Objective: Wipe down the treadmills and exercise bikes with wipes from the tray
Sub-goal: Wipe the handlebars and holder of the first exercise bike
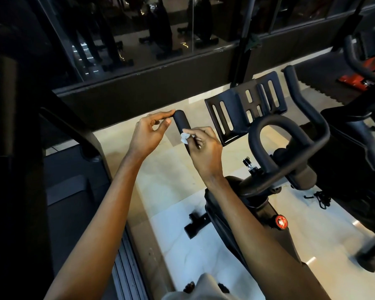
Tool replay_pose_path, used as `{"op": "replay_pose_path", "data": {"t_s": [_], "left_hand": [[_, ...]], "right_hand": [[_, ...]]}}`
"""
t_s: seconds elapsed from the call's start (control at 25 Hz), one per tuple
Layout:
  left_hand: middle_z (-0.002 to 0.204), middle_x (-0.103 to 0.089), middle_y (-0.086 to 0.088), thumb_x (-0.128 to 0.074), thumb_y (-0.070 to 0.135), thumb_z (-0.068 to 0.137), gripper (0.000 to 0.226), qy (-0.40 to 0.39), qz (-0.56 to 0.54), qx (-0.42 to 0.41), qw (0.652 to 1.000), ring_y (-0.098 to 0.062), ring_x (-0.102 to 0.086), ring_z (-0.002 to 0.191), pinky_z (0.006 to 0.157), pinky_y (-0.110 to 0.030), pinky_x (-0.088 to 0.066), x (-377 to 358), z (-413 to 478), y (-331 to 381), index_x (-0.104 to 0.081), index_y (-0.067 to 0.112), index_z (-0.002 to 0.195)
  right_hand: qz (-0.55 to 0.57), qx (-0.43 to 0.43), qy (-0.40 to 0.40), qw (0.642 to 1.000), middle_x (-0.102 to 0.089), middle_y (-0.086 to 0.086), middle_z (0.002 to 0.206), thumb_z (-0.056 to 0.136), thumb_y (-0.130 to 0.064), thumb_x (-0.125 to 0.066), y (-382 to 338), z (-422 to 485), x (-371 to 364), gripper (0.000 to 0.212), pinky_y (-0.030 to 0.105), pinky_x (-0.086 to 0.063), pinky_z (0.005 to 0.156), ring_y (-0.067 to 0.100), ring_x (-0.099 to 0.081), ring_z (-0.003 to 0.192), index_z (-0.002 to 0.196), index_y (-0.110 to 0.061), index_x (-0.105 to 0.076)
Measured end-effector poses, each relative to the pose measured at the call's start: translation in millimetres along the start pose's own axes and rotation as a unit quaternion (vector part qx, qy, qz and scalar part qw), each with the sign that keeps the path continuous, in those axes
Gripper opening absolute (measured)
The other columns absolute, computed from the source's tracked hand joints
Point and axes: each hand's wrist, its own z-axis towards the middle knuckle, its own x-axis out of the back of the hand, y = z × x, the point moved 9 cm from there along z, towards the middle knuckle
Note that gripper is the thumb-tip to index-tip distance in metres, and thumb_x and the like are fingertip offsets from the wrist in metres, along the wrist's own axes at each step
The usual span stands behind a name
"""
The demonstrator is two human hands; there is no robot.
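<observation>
Head cam: right hand (205, 148) pinches wipe (184, 137) against bike handlebar grip (181, 121); left hand (148, 135) fingers loosely curled, index fingertip touching grip end.

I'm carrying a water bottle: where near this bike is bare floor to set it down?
Bare pale floor lies between the treadmill and the bike. Right of the bike is crowded: a black cord lies there and a second bike stands close. The left hand and the right hand with its wipe crowd the handlebar grip.
</observation>
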Motion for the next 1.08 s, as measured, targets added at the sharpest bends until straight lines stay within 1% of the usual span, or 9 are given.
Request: {"op": "replay_pose_path", "data": {"t_s": [0.12, 0.28, 0.4, 0.52, 0.6, 0.8, 0.92, 1.0, 1.08], "left_hand": [[0.13, -0.065, 0.015, -0.061, 0.029, 0.101, 0.032, -0.009, 0.018, -0.001, 1.0, 0.002, -0.055, 0.122, 0.098, -0.014, -0.042, -0.3, -1.3, -1.5, -0.066, 0.027, 0.132], [0.125, -0.067, 0.016, -0.057, 0.016, 0.102, 0.03, -0.007, -0.014, 0.009, 1.0, 0.005, -0.057, 0.121, 0.101, -0.013, -0.043, 1.8, 3.2, -1.6, -0.07, 0.022, 0.128], [0.125, -0.068, 0.015, -0.057, 0.013, 0.101, 0.031, -0.005, -0.006, 0.007, 1.0, 0.005, -0.058, 0.119, 0.096, -0.002, -0.037, 1.2, 3.0, 2.4, -0.07, 0.02, 0.128], [0.129, -0.062, 0.02, -0.057, 0.017, 0.102, 0.034, 0.004, 0.027, 0.013, 1.0, 0.012, -0.054, 0.115, 0.09, 0.005, -0.032, -2.8, -1.8, 0.1, -0.065, 0.024, 0.134], [0.131, -0.059, 0.022, -0.056, 0.015, 0.102, 0.037, 0.017, 0.016, 0.016, 1.0, 0.014, -0.053, 0.115, 0.094, 0.0, -0.037, -5.5, -7.2, -2.8, -0.063, 0.025, 0.137], [0.137, -0.062, 0.011, -0.049, 0.002, 0.102, 0.047, -0.002, -0.033, 0.024, 0.999, -0.004, -0.058, 0.124, 0.107, -0.029, -0.048, -9.7, -8.1, -8.1, -0.06, 0.028, 0.139], [0.145, -0.055, 0.009, -0.051, 0.006, 0.102, 0.049, 0.004, -0.002, 0.013, 1.0, -0.002, -0.052, 0.13, 0.112, -0.031, -0.044, -10.3, -14.1, -2.9, -0.053, 0.027, 0.146], [0.159, -0.039, 0.003, -0.054, 0.011, 0.101, 0.054, 0.019, 0.094, -0.026, 0.995, -0.006, -0.035, 0.142, 0.119, -0.031, -0.033, -18.2, -24.2, 9.1, -0.042, 0.022, 0.153], [0.167, -0.018, -0.001, -0.056, 0.015, 0.101, 0.065, 0.009, 0.18, -0.084, 0.98, -0.014, -0.019, 0.152, 0.121, -0.032, -0.02, -35.2, -39.2, 19.3, -0.028, 0.017, 0.159]], "right_hand": [[-0.034, -0.009, -0.016, 0.999, -0.068, -0.004, 0.108, 0.091, 0.001, -0.062, 12.6, -10.9, 10.9, 0.024, 0.012, -0.051, 0.084, 0.003, -0.065, 0.093, 0.105, -0.014, -0.075], [-0.001, -0.024, -0.006, 1.0, -0.069, -0.005, 0.101, 0.089, 0.002, -0.064, 9.0, 8.4, 11.9, 0.019, 0.016, -0.054, 0.081, 0.001, -0.067, 0.087, 0.098, -0.013, -0.072], [0.014, -0.011, 0.016, 1.0, -0.068, -0.004, 0.101, 0.09, 0.0, -0.065, -2.2, 35.4, -0.6, 0.015, 0.023, -0.057, 0.083, 0.003, -0.067, 0.089, 0.099, -0.01, -0.072], [0.026, -0.008, -0.017, 0.999, -0.069, -0.003, 0.104, 0.089, 0.001, -0.067, 10.2, 24.0, 5.5, 0.016, 0.021, -0.057, 0.083, 0.003, -0.069, 0.091, 0.098, -0.011, -0.074], [0.039, -0.016, -0.026, 0.999, -0.07, -0.003, 0.105, 0.089, 0.0, -0.068, 15.5, 16.5, 7.7, 0.016, 0.023, -0.058, 0.083, 0.005, -0.07, 0.092, 0.097, -0.011, -0.075], [0.034, 0.009, 0.016, 0.999, -0.07, -0.003, 0.1, 0.089, -0.004, -0.068, -5.0, 35.3, -3.5, 0.013, 0.031, -0.059, 0.081, 0.008, -0.068, 0.091, 0.098, -0.011, -0.074], [0.016, 0.003, -0.095, 0.995, -0.07, -0.004, 0.104, 0.089, 0.0, -0.066, 3.8, 12.1, -1.1, 0.018, 0.024, -0.057, 0.087, 0.005, -0.068, 0.096, 0.095, -0.014, -0.075], [-0.02, 0.0, -0.187, 0.982, -0.07, -0.003, 0.108, 0.089, 0.003, -0.064, 10.7, -7.7, -3.3, 0.021, 0.016, -0.053, 0.091, 0.003, -0.065, 0.106, 0.097, -0.013, -0.076], [-0.04, 0.004, -0.201, 0.979, -0.068, -0.006, 0.108, 0.089, 0.006, -0.062, 13.4, -20.7, 5.3, 0.022, 0.009, -0.048, 0.09, -0.007, -0.062, 0.107, 0.098, -0.01, -0.074]]}}
